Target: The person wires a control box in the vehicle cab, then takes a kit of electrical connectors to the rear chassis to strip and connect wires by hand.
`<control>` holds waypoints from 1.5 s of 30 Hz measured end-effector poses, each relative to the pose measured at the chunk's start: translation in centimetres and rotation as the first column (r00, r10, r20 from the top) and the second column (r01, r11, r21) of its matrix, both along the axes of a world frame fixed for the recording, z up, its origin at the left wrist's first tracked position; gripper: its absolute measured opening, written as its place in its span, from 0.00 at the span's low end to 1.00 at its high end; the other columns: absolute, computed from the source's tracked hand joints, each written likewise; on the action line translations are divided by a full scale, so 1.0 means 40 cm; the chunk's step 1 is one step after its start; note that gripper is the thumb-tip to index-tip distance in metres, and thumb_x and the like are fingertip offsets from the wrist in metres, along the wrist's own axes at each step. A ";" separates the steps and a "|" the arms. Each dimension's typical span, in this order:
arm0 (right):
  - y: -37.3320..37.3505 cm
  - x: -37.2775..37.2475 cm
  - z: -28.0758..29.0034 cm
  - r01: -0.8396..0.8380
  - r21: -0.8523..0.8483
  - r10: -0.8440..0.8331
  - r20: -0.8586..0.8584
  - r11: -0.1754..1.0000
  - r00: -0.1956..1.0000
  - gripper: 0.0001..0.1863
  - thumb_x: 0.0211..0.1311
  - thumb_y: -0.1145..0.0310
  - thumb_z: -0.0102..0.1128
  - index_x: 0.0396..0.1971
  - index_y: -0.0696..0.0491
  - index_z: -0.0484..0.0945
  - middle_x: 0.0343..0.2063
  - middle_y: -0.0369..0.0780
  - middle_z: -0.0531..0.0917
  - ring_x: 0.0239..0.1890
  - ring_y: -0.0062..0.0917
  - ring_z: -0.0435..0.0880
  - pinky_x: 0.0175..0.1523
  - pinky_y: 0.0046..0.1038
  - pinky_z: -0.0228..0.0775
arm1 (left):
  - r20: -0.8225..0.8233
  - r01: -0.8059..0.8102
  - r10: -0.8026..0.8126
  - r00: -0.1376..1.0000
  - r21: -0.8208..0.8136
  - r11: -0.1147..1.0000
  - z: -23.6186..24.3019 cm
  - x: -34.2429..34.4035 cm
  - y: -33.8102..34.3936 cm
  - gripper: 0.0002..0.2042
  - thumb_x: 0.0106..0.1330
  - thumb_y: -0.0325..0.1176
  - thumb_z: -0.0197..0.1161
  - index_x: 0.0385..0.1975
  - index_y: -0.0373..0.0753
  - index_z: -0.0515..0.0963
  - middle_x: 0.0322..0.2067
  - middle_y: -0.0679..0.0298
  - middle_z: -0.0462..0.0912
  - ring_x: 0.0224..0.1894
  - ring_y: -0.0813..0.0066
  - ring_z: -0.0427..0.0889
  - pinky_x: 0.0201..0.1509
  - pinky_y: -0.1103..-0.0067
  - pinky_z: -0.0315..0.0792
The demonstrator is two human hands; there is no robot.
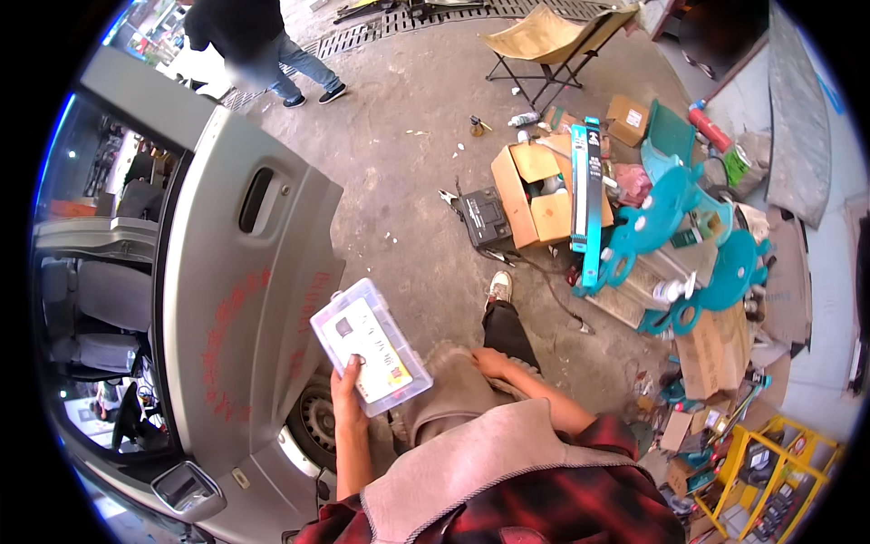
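Note:
In the head view my left hand [349, 385] grips a clear plastic case [372, 335] with a white label inside, thumb over its lower left part. It is held tilted beside the silver vehicle door [217, 335], above a wheel [313, 417]. My right hand [489, 361] rests low at the grey-brown cloth [444, 408] over my lap or hip; its fingertips are hard to make out. A pale apron-like layer [462, 453] lies over my red-and-black checked clothing.
Another person [254, 50] stands at the top left. A folding chair [548, 45] is at the back. To my right lie a black battery [485, 218], an open cardboard box [551, 218], teal plastic pieces [662, 195] and clutter, with a yellow rack [739, 480] lower down.

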State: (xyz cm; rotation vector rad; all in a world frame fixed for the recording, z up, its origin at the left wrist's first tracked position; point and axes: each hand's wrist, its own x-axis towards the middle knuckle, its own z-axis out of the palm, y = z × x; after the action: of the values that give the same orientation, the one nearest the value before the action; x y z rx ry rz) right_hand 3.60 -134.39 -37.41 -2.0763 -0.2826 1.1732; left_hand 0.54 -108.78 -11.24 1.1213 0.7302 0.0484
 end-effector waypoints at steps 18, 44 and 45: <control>0.092 0.852 0.241 -0.242 0.305 0.174 0.232 0.921 0.957 0.23 0.62 0.52 0.58 0.49 0.53 0.78 0.49 0.53 0.80 0.52 0.44 0.80 0.55 0.36 0.71 | -0.036 -0.045 0.042 0.998 -0.088 0.995 0.066 0.760 -0.013 0.31 0.60 0.40 0.71 0.57 0.29 0.67 0.47 0.56 0.81 0.46 0.71 0.82 0.53 0.74 0.76; 0.872 2.021 0.253 -0.595 0.110 0.540 0.314 0.796 0.781 0.22 0.65 0.54 0.58 0.42 0.60 0.80 0.33 0.48 0.85 0.38 0.33 0.85 0.44 0.32 0.75 | 0.064 -0.529 0.562 0.825 -0.267 0.806 0.068 1.641 0.627 0.29 0.62 0.39 0.69 0.57 0.30 0.67 0.46 0.55 0.80 0.45 0.70 0.82 0.51 0.75 0.77; 0.902 2.059 0.272 -0.582 0.140 0.513 0.340 0.801 0.788 0.22 0.65 0.54 0.58 0.42 0.61 0.79 0.33 0.47 0.86 0.38 0.33 0.85 0.44 0.32 0.75 | 0.058 -0.582 0.619 0.783 -0.281 0.763 0.068 1.650 0.647 0.28 0.63 0.39 0.68 0.56 0.29 0.67 0.45 0.55 0.81 0.45 0.70 0.83 0.50 0.74 0.78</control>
State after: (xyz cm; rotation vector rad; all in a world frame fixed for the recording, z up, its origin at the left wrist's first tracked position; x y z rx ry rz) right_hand 85.96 -98.30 -26.53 -1.9946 -1.1887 1.0781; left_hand 66.54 -82.89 -8.51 0.5932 0.9137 0.5722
